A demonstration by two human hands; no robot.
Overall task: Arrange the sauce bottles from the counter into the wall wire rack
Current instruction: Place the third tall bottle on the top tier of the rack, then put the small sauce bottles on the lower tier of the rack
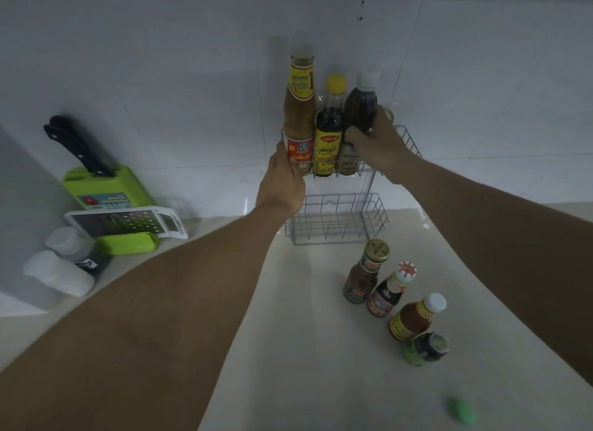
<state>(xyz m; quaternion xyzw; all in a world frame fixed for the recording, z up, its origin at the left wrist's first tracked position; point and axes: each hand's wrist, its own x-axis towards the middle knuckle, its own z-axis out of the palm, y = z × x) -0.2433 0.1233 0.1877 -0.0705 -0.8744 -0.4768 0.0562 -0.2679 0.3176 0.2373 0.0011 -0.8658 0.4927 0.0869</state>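
While three bottles stand in the rack, right hand fingers gripping the third bottle and left hand fingers touching the first bottle, four bottles wait on the tabletop

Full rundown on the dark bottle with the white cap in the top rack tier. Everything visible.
The dark-brown sauce bottle with a white flip cap stands roughly upright in the upper tier of the white wire wall rack, rightmost of three bottles, beside the yellow-capped dark bottle. It looks like clear glass or plastic with dark liquid inside and a pale label low down, behind the wires. The right hand wraps its lower body, hiding part of it.
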